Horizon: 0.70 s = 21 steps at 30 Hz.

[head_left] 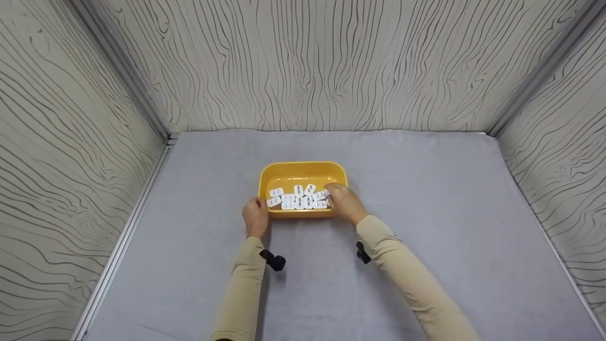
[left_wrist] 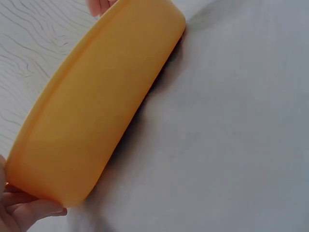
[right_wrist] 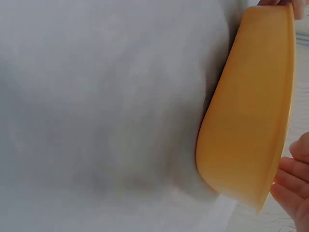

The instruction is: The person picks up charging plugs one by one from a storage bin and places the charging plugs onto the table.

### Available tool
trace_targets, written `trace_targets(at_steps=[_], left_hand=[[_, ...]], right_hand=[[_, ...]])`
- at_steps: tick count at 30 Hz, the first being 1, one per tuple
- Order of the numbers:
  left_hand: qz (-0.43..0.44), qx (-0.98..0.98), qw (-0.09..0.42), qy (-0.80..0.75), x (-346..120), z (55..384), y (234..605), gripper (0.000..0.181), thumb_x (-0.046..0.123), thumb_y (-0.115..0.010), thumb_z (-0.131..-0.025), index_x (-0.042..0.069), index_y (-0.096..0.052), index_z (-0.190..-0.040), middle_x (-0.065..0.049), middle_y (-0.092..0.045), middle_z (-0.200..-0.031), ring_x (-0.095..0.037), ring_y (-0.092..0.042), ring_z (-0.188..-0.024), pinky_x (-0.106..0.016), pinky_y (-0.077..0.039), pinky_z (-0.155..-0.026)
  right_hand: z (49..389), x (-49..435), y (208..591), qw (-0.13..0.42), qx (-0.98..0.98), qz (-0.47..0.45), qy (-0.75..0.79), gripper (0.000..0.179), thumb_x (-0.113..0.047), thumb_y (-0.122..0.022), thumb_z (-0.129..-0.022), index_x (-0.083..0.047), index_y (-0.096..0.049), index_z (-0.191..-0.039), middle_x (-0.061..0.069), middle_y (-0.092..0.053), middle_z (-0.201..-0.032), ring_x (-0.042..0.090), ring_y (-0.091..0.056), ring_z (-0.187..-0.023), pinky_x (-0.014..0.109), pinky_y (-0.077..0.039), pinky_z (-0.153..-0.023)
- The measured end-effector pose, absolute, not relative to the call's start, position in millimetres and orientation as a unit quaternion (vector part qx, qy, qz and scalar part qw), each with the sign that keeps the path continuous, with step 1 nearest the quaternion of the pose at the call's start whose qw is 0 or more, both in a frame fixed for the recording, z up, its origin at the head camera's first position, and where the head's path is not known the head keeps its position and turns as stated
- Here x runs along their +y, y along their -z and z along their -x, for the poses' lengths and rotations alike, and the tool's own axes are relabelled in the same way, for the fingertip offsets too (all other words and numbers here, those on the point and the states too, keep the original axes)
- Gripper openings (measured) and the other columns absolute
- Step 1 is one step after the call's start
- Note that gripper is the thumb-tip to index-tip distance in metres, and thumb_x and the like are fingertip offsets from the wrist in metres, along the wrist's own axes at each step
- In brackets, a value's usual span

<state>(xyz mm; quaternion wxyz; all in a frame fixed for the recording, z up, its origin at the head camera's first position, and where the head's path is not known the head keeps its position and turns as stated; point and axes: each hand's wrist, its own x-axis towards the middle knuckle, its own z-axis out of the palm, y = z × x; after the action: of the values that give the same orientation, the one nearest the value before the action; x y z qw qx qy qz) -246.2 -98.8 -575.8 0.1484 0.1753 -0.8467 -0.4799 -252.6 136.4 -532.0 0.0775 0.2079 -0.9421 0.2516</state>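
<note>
A yellow plastic basin (head_left: 303, 214) stands on the grey cloth, holding several small white tiles (head_left: 299, 202) with dark markings, perhaps dominoes. They lie mostly along its near side. My left hand (head_left: 256, 216) grips the near left corner, with a finger under the rim, as the left wrist view shows. At the near right corner, my right hand (head_left: 345, 201) reaches over the rim, its fingertips beside the rightmost tiles. In the right wrist view the same hand's fingers (right_wrist: 292, 181) bend at the rim. Whether they pinch a tile is hidden.
Grey cloth (head_left: 426, 189) covers the table around the basin. Pale panels with wavy dark lines (head_left: 303, 66) rise at the back and on both sides, with metal rails (head_left: 125, 241) along the edges. Black wrist mounts (head_left: 273, 260) hang below the sleeves.
</note>
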Motion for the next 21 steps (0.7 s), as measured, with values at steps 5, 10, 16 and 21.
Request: trace_targets(at_steps=[5, 10, 16, 21], left_hand=[[-0.162, -0.845, 0.142, 0.49, -83, 249, 575, 0.025, 0.004, -0.049, -0.092, 0.004, -0.051, -0.067, -0.003, -0.043, -0.066, -0.017, -0.04, -0.062, -0.025, -0.03, -0.056], [-0.144, -0.846, 0.143, 0.494, -75, 253, 575, 0.025, 0.005, -0.05, -0.092, 0.003, -0.051, -0.067, -0.004, -0.043, -0.066, -0.017, -0.04, -0.062, -0.024, -0.031, -0.057], [-0.141, -0.855, 0.114, 0.486, -75, 256, 574, 0.024, 0.009, -0.049, -0.094, -0.002, -0.06, -0.075, -0.007, -0.051, -0.071, -0.016, -0.044, -0.065, -0.024, -0.035, -0.058], [-0.139, -0.859, 0.059, 0.489, -81, 259, 569, 0.024, 0.009, -0.049, -0.094, -0.006, -0.066, -0.087, -0.01, -0.06, -0.077, -0.015, -0.048, -0.067, -0.022, -0.037, -0.059]], right_hand=[[261, 150, 534, 0.067, -0.95, -0.219, -0.211, 0.031, 0.012, -0.056, -0.08, 0.012, -0.061, -0.111, 0.03, -0.064, -0.112, 0.042, -0.061, -0.108, 0.046, -0.049, -0.097], [269, 161, 536, 0.027, -0.964, -0.189, -0.186, 0.024, 0.011, -0.051, -0.084, 0.011, -0.063, -0.104, 0.028, -0.066, -0.105, 0.04, -0.064, -0.1, 0.046, -0.052, -0.09], [275, 169, 533, -0.02, -0.968, -0.181, -0.172, 0.022, 0.012, -0.052, -0.082, 0.008, -0.064, -0.1, 0.023, -0.068, -0.098, 0.036, -0.065, -0.093, 0.045, -0.053, -0.085], [278, 168, 529, -0.066, -0.97, -0.18, -0.153, 0.032, 0.008, -0.066, -0.078, 0.008, -0.063, -0.11, 0.024, -0.067, -0.107, 0.038, -0.064, -0.102, 0.046, -0.051, -0.093]])
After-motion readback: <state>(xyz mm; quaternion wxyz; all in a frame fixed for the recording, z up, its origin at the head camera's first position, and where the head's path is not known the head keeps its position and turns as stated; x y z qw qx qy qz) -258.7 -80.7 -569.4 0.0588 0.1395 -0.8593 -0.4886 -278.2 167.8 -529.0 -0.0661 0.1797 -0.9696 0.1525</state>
